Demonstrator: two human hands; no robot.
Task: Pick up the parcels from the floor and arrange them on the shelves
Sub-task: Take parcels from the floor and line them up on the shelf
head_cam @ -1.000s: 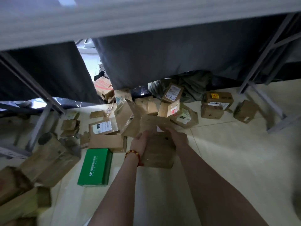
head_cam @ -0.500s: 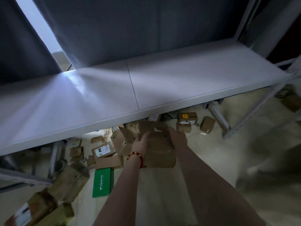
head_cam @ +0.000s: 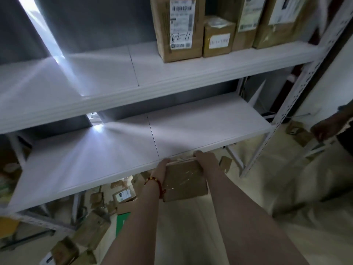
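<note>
On the floor at the lower left, under the rack, lies a blurred heap of brown cardboard parcels (head_cam: 91,232), with a green box (head_cam: 122,219) and a white-labelled parcel (head_cam: 124,196) nearer the middle. Above them run two white boards: the lower shelf (head_cam: 95,159), streaked with light, and the upper shelf (head_cam: 86,77), which carries its load at its right end. The left hand (head_cam: 162,167), a red beaded bracelet (head_cam: 154,181) on its wrist, grasps the left edge of a brown taped parcel (head_cam: 184,178), and the right hand (head_cam: 205,159) grasps its right edge, fingers curled over the far end. The parcel hangs in the air at the front lip of the lower shelf; whether it touches the lip cannot be told. On the upper shelf stand four brown boxes in a row: a tall box (head_cam: 177,29) with a handwritten shipping label, a short box (head_cam: 218,38) just beside it, then two labelled boxes (head_cam: 248,22) cut off by the frame. Right of them rises a perforated post (head_cam: 298,96), and past it another person's hand (head_cam: 324,129), blurred
</note>
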